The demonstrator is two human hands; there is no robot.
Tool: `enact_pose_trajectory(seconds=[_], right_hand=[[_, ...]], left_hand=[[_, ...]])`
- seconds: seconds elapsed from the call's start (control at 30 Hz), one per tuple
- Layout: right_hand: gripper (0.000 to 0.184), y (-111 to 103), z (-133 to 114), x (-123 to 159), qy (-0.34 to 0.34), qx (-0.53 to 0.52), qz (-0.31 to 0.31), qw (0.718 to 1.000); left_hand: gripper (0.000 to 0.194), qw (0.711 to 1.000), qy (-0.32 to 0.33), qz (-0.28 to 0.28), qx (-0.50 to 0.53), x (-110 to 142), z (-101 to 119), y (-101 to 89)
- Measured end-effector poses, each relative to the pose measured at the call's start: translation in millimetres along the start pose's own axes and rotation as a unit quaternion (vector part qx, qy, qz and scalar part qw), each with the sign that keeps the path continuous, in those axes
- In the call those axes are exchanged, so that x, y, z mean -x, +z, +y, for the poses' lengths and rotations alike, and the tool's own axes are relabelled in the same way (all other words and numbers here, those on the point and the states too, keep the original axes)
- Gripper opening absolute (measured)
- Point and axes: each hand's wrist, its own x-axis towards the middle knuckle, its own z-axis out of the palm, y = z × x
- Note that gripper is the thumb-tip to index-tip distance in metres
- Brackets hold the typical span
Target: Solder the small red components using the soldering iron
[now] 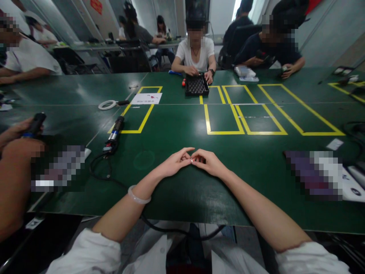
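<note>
Both my hands meet at the fingertips just above the green table (176,201), near its front edge. A tiny shiny, whitish part (191,161) sits where the fingertips come together; it is too small to name. My left hand (176,161) pinches it from the left, thumb and fingers bent toward it. From the other side my right hand (209,161) holds it between thumb and curled fingers. A pale bangle (138,196) circles my left wrist. To the left of my hands lies a black and silver electric screwdriver (114,133) with its cable.
Yellow tape outlines (225,133) mark the table. Across it, a person works over a black compartment tray (196,85). A paper sheet (146,98) and a white cable coil (107,105) lie at left. A black cable (182,233) runs along the front edge. Another person's arm reaches in at left.
</note>
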Motion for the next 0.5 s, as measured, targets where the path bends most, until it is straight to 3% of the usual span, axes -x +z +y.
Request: enact_pose_trajectory(seconds=[0.27, 0.5], right_hand=[[0.011, 0.9, 0.0, -0.5, 0.015, -0.019, 0.006, 1.0], [0.012, -0.5, 3.9, -0.4, 0.018, -0.008, 0.024, 1.0]], left_hand=[[0.048, 0.999, -0.009, 0.025, 0.031, 1.2, -8.9, -0.4], [0.024, 0.995, 0.016, 0.061, -0.073, 2.6, -10.1, 2.4]])
